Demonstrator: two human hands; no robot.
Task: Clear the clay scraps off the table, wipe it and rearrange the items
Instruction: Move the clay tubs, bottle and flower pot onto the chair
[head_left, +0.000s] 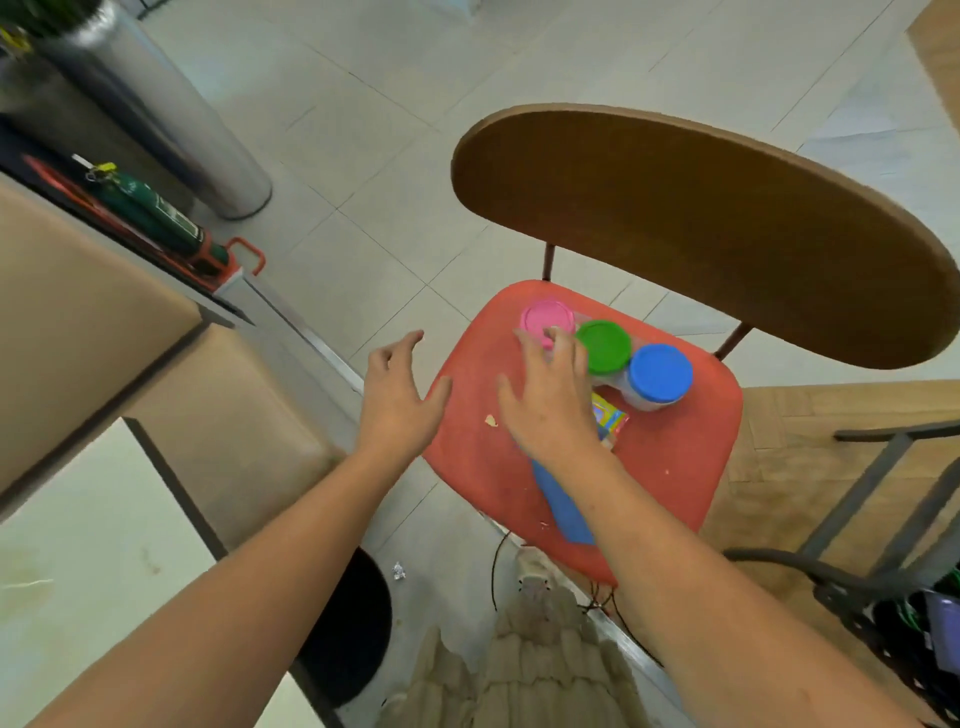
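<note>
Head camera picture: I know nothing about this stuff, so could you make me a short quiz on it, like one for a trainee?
1. True or false: the left hand is gripping something.
2. Three coloured lids stand in a row. Which one sits between the other two? A pink, B green, C blue.
3. How many lidded tubs stand on the chair's red seat?

Key
1. False: its fingers are spread and hold nothing.
2. B, the green lid.
3. Three.
</note>
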